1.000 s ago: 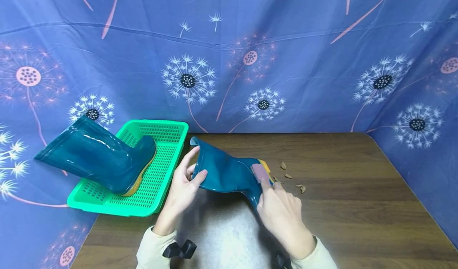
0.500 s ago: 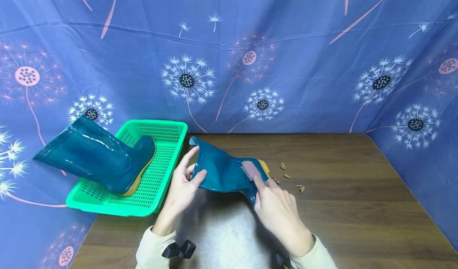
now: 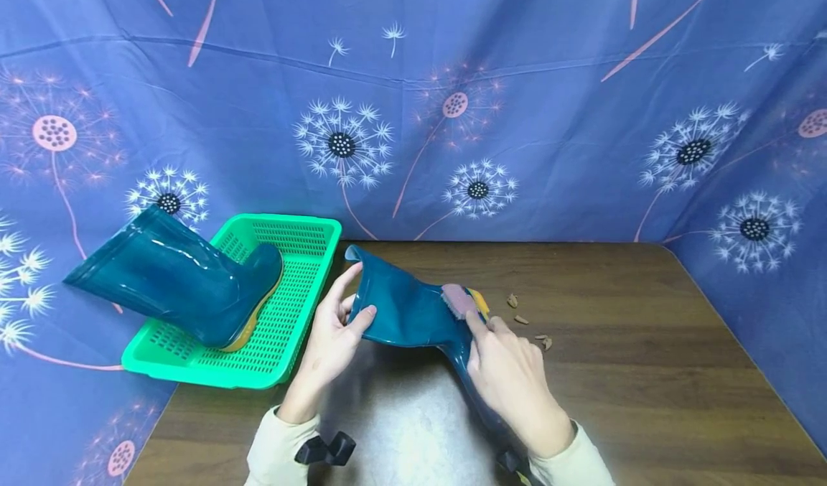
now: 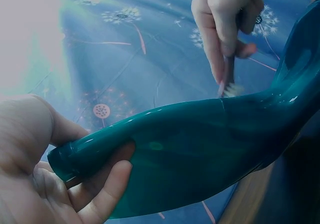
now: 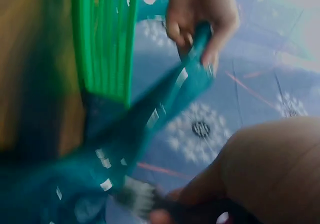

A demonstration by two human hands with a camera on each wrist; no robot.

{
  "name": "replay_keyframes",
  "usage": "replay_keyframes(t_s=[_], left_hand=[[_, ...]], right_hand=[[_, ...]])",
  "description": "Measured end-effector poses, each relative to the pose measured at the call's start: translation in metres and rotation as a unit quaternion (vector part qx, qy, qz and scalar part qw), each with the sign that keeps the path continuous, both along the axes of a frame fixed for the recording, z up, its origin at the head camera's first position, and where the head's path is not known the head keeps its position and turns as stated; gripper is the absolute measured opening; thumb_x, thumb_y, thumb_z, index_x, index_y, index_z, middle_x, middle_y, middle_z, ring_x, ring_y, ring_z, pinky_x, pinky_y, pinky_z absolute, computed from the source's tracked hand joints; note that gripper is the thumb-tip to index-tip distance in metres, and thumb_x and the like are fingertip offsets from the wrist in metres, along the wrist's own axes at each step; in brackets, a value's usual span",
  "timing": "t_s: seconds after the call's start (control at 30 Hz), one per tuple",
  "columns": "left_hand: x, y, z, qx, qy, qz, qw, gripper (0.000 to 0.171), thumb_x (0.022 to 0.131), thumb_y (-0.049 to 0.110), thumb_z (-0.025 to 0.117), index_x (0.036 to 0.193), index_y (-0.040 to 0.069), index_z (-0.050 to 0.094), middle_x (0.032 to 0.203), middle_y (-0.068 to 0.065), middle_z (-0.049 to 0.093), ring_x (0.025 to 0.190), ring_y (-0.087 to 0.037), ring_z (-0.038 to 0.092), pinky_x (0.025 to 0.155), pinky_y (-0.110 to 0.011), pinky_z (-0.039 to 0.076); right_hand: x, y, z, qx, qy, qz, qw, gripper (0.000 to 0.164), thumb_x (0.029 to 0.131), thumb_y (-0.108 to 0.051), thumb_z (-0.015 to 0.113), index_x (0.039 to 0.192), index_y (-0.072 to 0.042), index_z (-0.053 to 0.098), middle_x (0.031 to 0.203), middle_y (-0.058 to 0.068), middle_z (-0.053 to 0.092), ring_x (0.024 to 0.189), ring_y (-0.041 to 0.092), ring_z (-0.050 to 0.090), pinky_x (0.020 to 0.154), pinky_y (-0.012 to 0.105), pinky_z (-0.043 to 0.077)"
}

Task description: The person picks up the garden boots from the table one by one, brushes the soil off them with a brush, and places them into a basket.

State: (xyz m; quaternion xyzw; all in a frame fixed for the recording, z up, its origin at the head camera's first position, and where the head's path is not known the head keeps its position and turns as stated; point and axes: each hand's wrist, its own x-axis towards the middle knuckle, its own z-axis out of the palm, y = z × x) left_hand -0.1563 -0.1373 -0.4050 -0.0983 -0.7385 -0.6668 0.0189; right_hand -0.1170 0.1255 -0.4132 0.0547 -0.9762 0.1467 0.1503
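Observation:
A glossy teal rubber boot [image 3: 403, 306] with a yellow sole lies on its side, its opening toward the left. My left hand [image 3: 332, 335] grips the rim of its shaft, thumb on one face and fingers on the other. In my right hand [image 3: 513, 375] is a scrub brush [image 3: 457, 301] with a pinkish-purple back, index finger extended along it. The brush's pale bristles [image 4: 232, 89] touch the boot around the ankle in the left wrist view. Motion blurs the right wrist view, where the bristles [image 5: 137, 196] also meet the boot. My right hand hides part of the foot.
At left, a green plastic basket [image 3: 304, 306] holds a second teal boot [image 3: 187, 278], its shaft sticking out over the side. Several small brown bits [image 3: 521, 319] lie on the wooden table [image 3: 646, 371] right of the sole. A blue dandelion-print cloth [image 3: 555, 113] hangs behind.
The brush slid left along the boot toward the shaft, then slightly back right and away from me. My left hand keeps its grip on the rim; the boot stays nearly in place.

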Motion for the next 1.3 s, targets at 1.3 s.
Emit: replay_keyframes(t_s=[1.3], left_hand=[[0.000, -0.001, 0.002, 0.005, -0.003, 0.003, 1.0000, 0.070, 0.104, -0.003, 0.058, 0.167, 0.013, 0.032, 0.127, -0.030, 0.073, 0.095, -0.011, 0.079, 0.080, -0.025, 0.063]], right_hand=[[-0.029, 0.095, 0.023, -0.056, -0.200, -0.036, 0.978, 0.053, 0.106, -0.021, 0.036, 0.155, -0.011, 0.054, 0.135, 0.026, 0.069, 0.078, 0.031, 0.062, 0.052, 0.040, 0.041]])
